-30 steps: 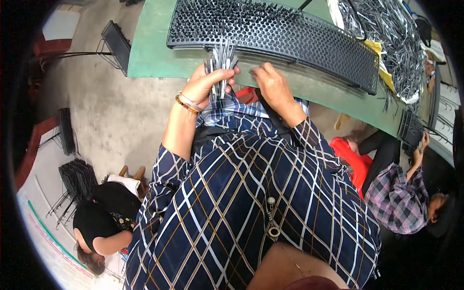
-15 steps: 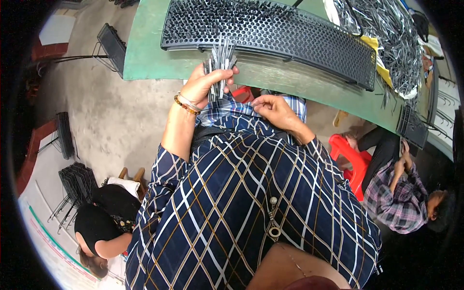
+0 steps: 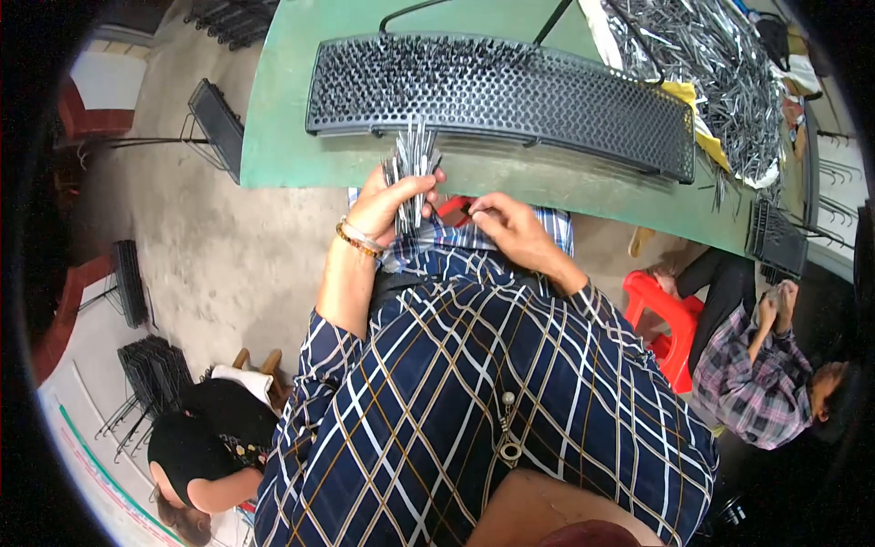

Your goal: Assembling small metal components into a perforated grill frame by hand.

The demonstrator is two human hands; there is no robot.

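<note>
Dark pieces crowd the holes toward the left of the long black rack on the green table; those toward its right look unfilled, so it seems only partly done. The left hand has its grip clamped on a bundle of thin metallic strips by the table's near edge; the right hand bends thumb and forefinger close, holding what, if anything, I cannot tell

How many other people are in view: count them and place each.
2: one in black at lower left, and one in purple plaid at right, near the red stool. Others may be hidden.
</note>
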